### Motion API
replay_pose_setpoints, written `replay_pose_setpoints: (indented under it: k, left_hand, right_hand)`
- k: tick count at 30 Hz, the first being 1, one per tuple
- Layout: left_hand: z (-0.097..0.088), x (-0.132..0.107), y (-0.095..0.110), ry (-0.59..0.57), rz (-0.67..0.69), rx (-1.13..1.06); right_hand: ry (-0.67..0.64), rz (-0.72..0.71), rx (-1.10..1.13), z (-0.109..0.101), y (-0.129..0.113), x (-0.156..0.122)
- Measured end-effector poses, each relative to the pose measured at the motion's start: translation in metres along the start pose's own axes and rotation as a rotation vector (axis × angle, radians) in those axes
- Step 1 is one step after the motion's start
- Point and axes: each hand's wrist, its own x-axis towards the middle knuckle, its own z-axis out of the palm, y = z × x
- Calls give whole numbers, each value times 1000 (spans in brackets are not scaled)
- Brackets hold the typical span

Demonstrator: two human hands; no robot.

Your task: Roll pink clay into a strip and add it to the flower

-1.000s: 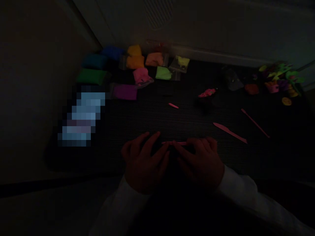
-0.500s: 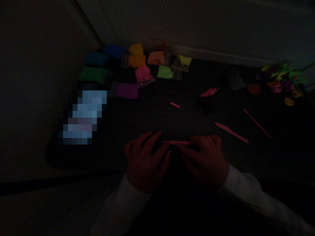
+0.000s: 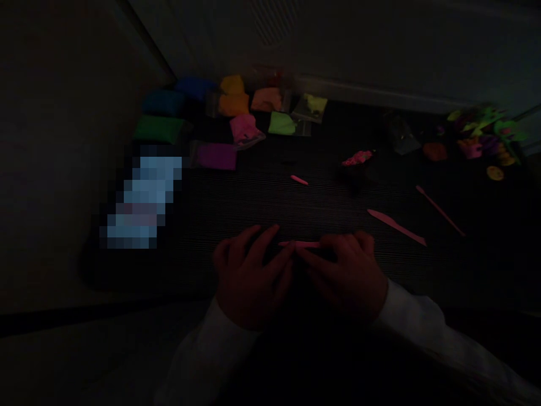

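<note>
Pink stick (image 3: 309,245) lies crosswise, apparently tapering left.

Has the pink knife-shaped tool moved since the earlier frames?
No. The pink knife-shaped tool keeps its place against the purple packet; the whole view just shifts slightly.

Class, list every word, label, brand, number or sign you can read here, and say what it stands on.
None can be read in this dark view.
Bright patch: pixelated, unreadable.
Round yellow piece: any marks too small to read.
Purple packet: no lettering discernible.
Pink stick at the left hand and right hand: no lettering discernible.
</note>
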Motion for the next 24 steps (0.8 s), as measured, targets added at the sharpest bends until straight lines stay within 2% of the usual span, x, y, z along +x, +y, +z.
replay_pose_setpoints:
  k: [6, 24]
  left_hand:
    - [1, -1, 0, 17, 22, -6]
    - [1, 0, 0, -41, 49, -2]
  right_hand:
    - [63, -5, 5, 2, 1, -3]
    - [66, 2, 24, 2, 2, -3]
